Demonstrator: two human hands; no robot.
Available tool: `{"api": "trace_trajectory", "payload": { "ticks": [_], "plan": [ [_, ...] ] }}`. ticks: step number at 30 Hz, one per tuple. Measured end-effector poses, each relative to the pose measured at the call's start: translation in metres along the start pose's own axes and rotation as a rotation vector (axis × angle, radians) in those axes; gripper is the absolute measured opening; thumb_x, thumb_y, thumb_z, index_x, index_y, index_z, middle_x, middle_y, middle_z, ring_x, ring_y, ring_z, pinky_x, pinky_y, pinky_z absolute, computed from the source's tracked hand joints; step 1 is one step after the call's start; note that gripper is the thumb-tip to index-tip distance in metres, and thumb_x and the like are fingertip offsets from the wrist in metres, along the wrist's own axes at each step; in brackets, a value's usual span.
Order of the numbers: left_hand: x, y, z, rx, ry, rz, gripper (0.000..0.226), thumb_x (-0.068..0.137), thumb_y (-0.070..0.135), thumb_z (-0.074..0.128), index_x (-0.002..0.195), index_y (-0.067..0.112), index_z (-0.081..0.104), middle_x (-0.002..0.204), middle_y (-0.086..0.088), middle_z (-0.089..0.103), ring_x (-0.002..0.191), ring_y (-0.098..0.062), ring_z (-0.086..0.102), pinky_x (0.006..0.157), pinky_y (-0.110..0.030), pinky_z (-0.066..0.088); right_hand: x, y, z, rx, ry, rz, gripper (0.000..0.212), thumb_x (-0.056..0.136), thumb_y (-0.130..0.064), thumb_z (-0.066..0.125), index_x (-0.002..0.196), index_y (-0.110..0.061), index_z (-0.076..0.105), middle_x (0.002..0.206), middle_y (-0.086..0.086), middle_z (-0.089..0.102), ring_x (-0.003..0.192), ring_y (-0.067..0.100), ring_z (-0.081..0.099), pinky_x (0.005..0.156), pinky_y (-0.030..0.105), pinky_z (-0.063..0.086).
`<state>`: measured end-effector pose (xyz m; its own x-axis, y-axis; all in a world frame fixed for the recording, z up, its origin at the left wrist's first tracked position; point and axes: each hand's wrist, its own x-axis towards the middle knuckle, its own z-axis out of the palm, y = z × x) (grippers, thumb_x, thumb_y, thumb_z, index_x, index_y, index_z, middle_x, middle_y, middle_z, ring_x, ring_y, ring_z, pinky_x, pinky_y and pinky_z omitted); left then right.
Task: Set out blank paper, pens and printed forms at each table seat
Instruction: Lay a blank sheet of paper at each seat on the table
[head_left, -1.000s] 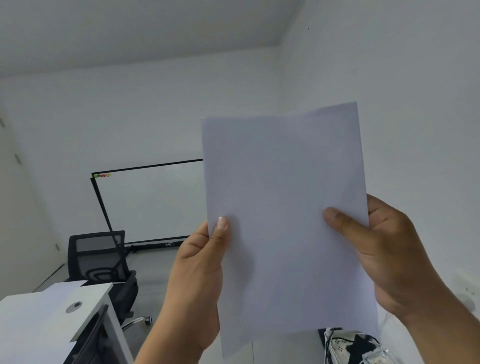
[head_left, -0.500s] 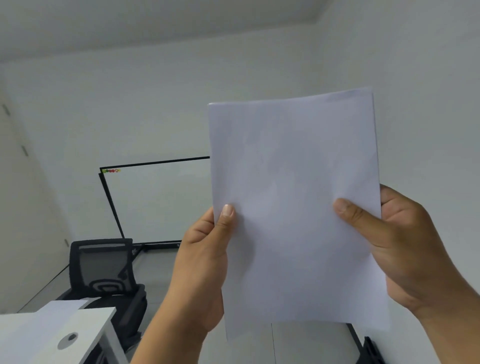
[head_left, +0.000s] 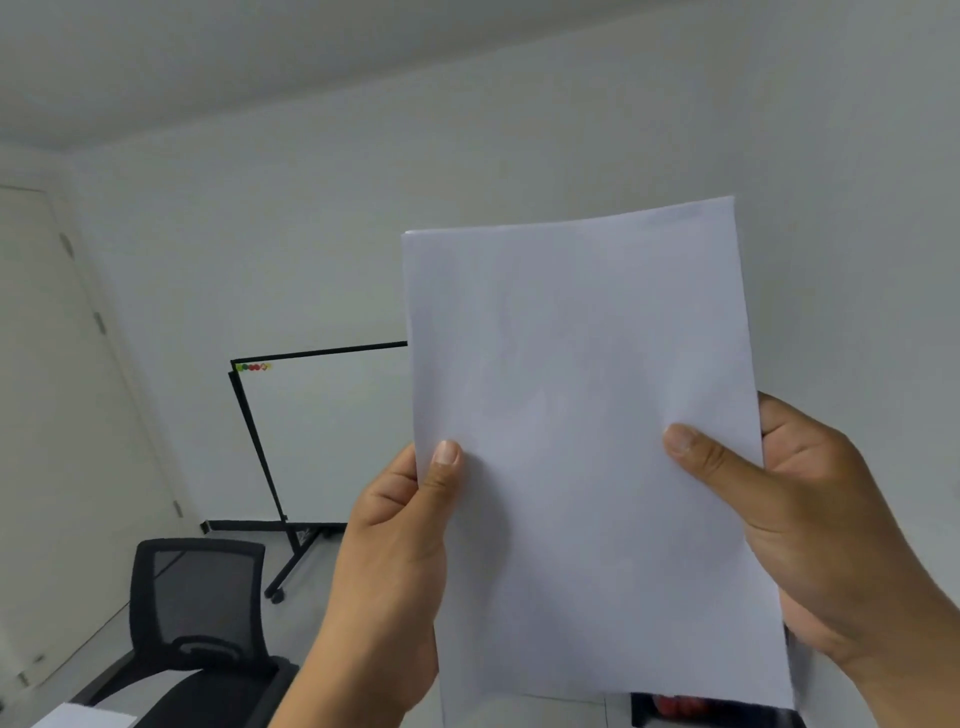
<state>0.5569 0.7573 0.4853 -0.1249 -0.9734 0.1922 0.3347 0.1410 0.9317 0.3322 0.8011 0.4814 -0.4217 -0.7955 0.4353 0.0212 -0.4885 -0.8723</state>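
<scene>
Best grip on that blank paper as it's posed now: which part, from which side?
Judging by its pose, take the blank paper at its long side edges, lower half, coming in from each side. It stands upright, face toward the camera, top edge free. The left hand and right hand already pinch there, thumbs in front, fingers hidden behind.

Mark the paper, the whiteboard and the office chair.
paper (head_left: 582, 441): head view, middle of the blank sheet face.
whiteboard (head_left: 332, 441): head view, white surface left of the paper.
office chair (head_left: 200, 592): head view, mesh backrest.
</scene>
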Motion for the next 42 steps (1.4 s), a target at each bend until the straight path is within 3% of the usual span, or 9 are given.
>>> {"api": "trace_trajectory", "payload": {
  "ticks": [3,7,11,17,22,31,36,39,42],
  "plan": [
    [0.059,-0.007,0.010,0.001,0.057,-0.003,0.030,0.103,0.032,0.059,0.100,0.023,0.088,0.108,-0.011,0.085,0.087,-0.022,0.082,0.083,-0.043,0.063,0.067,0.026,0.009,0.001,-0.052,0.030,0.026,0.087,-0.016,0.075,0.113,-0.017,0.081,0.110,0.002,0.084,0.101,0.025,0.081,0.096,0.048,0.057],
    [0.131,-0.014,0.010,0.018,0.143,0.035,0.028,0.103,0.032,0.061,0.103,0.025,0.088,0.107,-0.010,0.085,0.087,-0.024,0.081,0.086,-0.046,0.061,0.147,0.059,0.032,0.004,-0.112,0.050,0.030,0.085,-0.021,0.076,0.114,-0.021,0.082,0.113,0.003,0.083,0.104,0.028,0.081,0.101,0.053,0.056],
    [0.202,-0.025,-0.001,0.049,0.197,0.096,0.026,0.102,0.025,0.061,0.105,0.025,0.087,0.104,-0.011,0.085,0.086,-0.019,0.082,0.068,-0.031,0.064,0.214,0.098,0.060,0.000,-0.150,0.082,0.024,0.089,-0.015,0.074,0.112,-0.017,0.081,0.107,0.002,0.084,0.097,0.025,0.082,0.096,0.049,0.058],
    [0.314,-0.050,-0.047,0.086,0.222,0.139,0.029,0.102,0.011,0.065,0.101,0.027,0.088,0.099,-0.014,0.085,0.080,-0.020,0.082,0.063,-0.025,0.061,0.302,0.169,0.121,-0.002,-0.184,0.142,0.023,0.093,-0.009,0.074,0.113,-0.016,0.080,0.105,0.003,0.084,0.094,0.024,0.082,0.090,0.046,0.059],
    [0.410,-0.055,-0.096,0.180,0.256,0.168,0.032,0.102,-0.001,0.066,0.097,0.021,0.089,0.095,-0.013,0.085,0.076,-0.018,0.081,0.062,-0.021,0.059,0.376,0.219,0.192,-0.061,-0.228,0.136,0.019,0.095,-0.010,0.075,0.109,-0.023,0.081,0.103,-0.004,0.085,0.094,0.018,0.082,0.094,0.046,0.058],
    [0.529,-0.044,-0.181,0.183,0.375,0.173,0.026,0.108,0.007,0.061,0.118,0.018,0.082,0.110,-0.008,0.085,0.100,-0.027,0.083,0.076,-0.030,0.062,0.470,0.287,0.319,-0.056,-0.334,0.103,0.029,0.096,-0.017,0.076,0.104,-0.044,0.081,0.103,-0.008,0.084,0.094,0.016,0.081,0.097,0.051,0.060],
    [0.599,-0.047,-0.228,0.188,0.462,0.190,0.028,0.108,0.008,0.060,0.110,0.019,0.086,0.107,-0.010,0.085,0.095,-0.026,0.083,0.074,-0.032,0.064,0.529,0.349,0.391,0.010,-0.421,0.118,0.027,0.096,-0.018,0.077,0.108,-0.042,0.081,0.105,-0.006,0.084,0.096,0.020,0.082,0.099,0.057,0.059],
    [0.643,-0.049,-0.252,0.205,0.506,0.208,0.032,0.110,0.011,0.059,0.108,0.028,0.086,0.110,-0.009,0.085,0.100,-0.028,0.082,0.084,-0.040,0.064,0.567,0.385,0.431,0.070,-0.473,0.119,0.026,0.096,-0.018,0.076,0.105,-0.042,0.081,0.104,-0.006,0.084,0.094,0.018,0.082,0.096,0.053,0.060],
    [0.694,-0.051,-0.275,0.233,0.570,0.225,0.031,0.111,0.014,0.059,0.107,0.029,0.086,0.109,-0.009,0.085,0.095,-0.026,0.082,0.080,-0.038,0.064,0.615,0.422,0.477,0.113,-0.544,0.124,0.023,0.097,-0.017,0.075,0.103,-0.038,0.082,0.105,-0.008,0.084,0.094,0.014,0.081,0.094,0.048,0.059]
  ]
}}
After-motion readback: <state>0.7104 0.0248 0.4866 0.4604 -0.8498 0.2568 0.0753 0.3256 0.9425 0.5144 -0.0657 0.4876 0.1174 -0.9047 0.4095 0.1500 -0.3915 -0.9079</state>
